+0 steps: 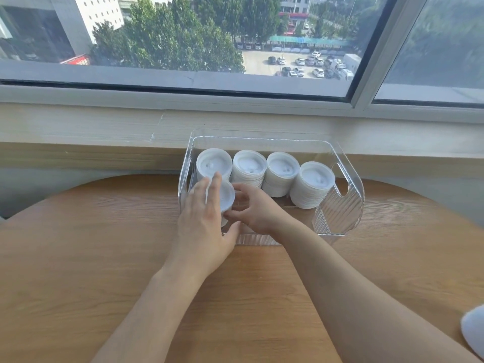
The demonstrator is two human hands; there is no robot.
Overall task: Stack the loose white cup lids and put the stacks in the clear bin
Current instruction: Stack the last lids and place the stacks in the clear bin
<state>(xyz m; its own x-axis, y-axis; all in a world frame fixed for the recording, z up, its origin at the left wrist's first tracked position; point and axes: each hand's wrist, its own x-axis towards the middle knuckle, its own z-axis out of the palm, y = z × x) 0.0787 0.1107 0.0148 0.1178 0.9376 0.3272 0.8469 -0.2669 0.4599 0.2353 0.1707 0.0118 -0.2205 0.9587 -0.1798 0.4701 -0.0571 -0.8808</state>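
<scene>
A clear bin (340, 210) stands on the wooden table by the window sill. Along its back stand several stacks of white lids, among them the far-left stack (213, 162) and the far-right stack (313, 184). In the bin's front left corner sits another lid stack (225, 195), held between both hands. My left hand (201, 218) wraps its left side, fingers over the top edge and thumb at the bottom. My right hand (251, 208) curls around its right side.
A white object (472, 331) shows at the lower right edge of the table. The window sill (104, 132) runs behind the bin. The bin's front right part holds nothing.
</scene>
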